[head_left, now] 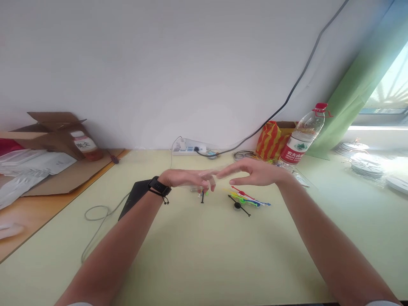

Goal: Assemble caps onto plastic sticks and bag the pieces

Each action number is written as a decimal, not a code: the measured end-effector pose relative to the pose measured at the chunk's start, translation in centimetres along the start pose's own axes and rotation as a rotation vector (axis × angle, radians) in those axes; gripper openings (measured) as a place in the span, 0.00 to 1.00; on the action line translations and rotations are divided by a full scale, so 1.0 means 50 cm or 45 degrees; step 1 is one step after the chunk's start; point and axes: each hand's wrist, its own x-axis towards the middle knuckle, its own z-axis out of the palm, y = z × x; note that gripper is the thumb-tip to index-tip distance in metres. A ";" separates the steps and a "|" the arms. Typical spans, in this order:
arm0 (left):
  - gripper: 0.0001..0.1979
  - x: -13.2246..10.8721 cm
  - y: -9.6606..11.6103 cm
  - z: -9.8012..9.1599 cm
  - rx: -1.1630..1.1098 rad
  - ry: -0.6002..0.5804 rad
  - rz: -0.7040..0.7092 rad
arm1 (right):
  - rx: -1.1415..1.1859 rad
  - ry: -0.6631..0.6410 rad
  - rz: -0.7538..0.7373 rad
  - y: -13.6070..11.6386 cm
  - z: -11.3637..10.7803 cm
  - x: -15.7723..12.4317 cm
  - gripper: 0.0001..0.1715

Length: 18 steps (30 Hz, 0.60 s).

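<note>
Where the two hands come close: the left hand (186, 178) and the right hand (258, 171) point at each other over the table (204, 255), in the middle of the frame. I cannot tell if their fingertips touch.
Left hand: its fingers bend down and look blurry, so I cannot tell if they hold something.
Right hand: its fingers stretch to the left, and its thumb sits apart from them, loose and let go.
Wrist: a black watch (159, 186) goes around the left one.
Small arrows: a little black arrow (202, 196) is just below the left fingers. Red, yellow, green and blue arrows (242, 200) lie in a pile, right of the middle, below the right hand. A black arrow with a round middle (237, 205) lies just in front of the pile.
Black flat thing: it (135, 196) is partly behind the left arm. A gray cord (105, 216) curls beside it.
By the wall: a white power strip (188, 148) with a black plug is near the middle. Toward the right are a red and yellow bag (270, 140) and a big water bottle (301, 138).
Far right: stacks of round things (366, 165).
Far left: a cardboard box (57, 136), a bottle with reddish drink (87, 146), and white bags (47, 163).
</note>
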 end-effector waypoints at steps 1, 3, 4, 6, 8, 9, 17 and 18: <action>0.42 -0.001 0.000 0.000 0.012 -0.006 -0.001 | -0.006 0.001 0.008 0.001 0.001 0.002 0.23; 0.44 -0.002 0.000 -0.002 0.056 -0.013 -0.025 | -0.027 -0.016 0.042 0.005 0.000 0.001 0.22; 0.44 -0.003 0.000 -0.003 0.077 -0.013 -0.044 | -0.039 -0.026 0.066 0.007 -0.002 -0.001 0.22; 0.44 -0.005 -0.003 -0.006 0.109 -0.006 -0.078 | -0.047 -0.034 0.119 0.006 -0.008 -0.007 0.23; 0.43 -0.008 -0.005 -0.009 0.137 0.006 -0.098 | -0.034 -0.042 0.152 0.001 -0.014 -0.016 0.24; 0.43 -0.009 -0.006 -0.010 0.157 0.015 -0.105 | -0.024 -0.040 0.157 -0.002 -0.018 -0.020 0.25; 0.46 -0.037 -0.025 -0.032 0.383 0.343 -0.245 | 0.122 0.513 0.254 0.065 -0.034 -0.036 0.26; 0.46 -0.038 -0.033 -0.035 0.422 0.400 -0.272 | 0.071 0.446 0.335 0.088 -0.031 -0.032 0.25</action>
